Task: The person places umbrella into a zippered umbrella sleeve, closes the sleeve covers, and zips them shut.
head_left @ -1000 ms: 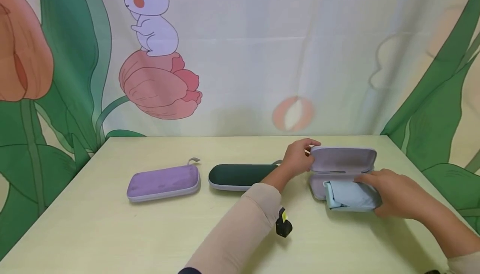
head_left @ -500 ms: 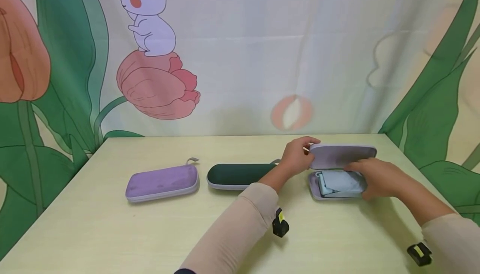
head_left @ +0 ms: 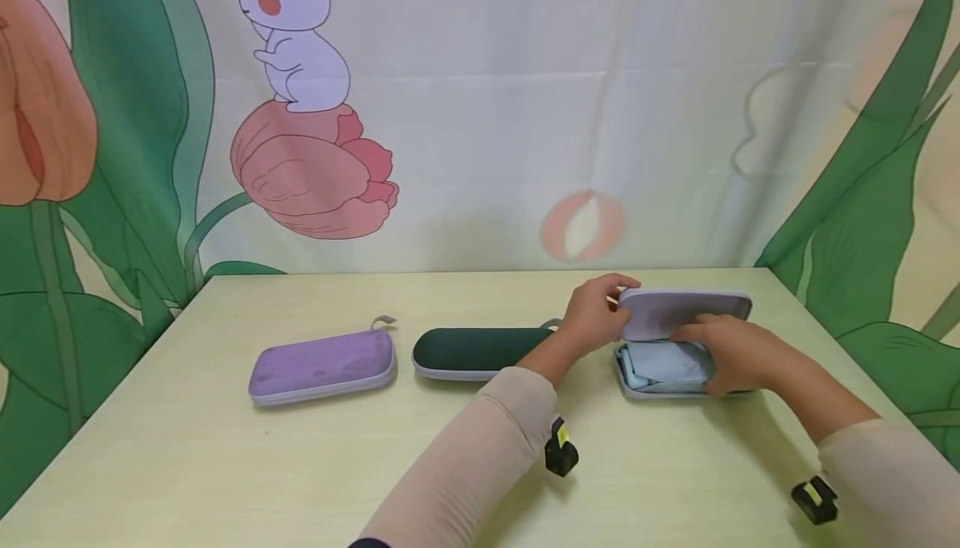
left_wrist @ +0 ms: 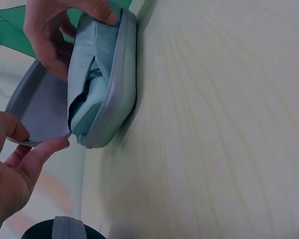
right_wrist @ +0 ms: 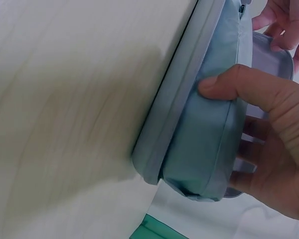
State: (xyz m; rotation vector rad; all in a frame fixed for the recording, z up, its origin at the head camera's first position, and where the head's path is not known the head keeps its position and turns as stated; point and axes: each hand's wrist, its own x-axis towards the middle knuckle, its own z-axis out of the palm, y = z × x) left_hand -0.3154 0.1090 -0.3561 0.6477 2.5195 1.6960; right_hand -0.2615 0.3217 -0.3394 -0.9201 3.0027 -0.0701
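Observation:
At the right of the head view lies an open lavender hard-shell case (head_left: 637, 396), its lid (head_left: 652, 315) tilted up at the back. My left hand (head_left: 590, 316) pinches the lid's left edge between thumb and fingers; the left wrist view shows this grip on the lid (left_wrist: 42, 102) too. Inside the case base sits a pale blue folded fabric bundle (head_left: 667, 365). My right hand (head_left: 738, 355) holds the bundle across its right part. In the right wrist view, the thumb lies on the bundle's (right_wrist: 204, 134) near side, with the fingers behind it.
A dark green case (head_left: 468, 350) lies closed left of the open one, partly behind my left forearm. Farther left is a closed purple case (head_left: 324, 365) with a grey loop. A printed curtain (head_left: 480, 115) hangs behind the table (head_left: 300, 465).
My right hand has carried the pale blue bundle back and left, from over the case's front edge down into its base. My left hand stays on the lid.

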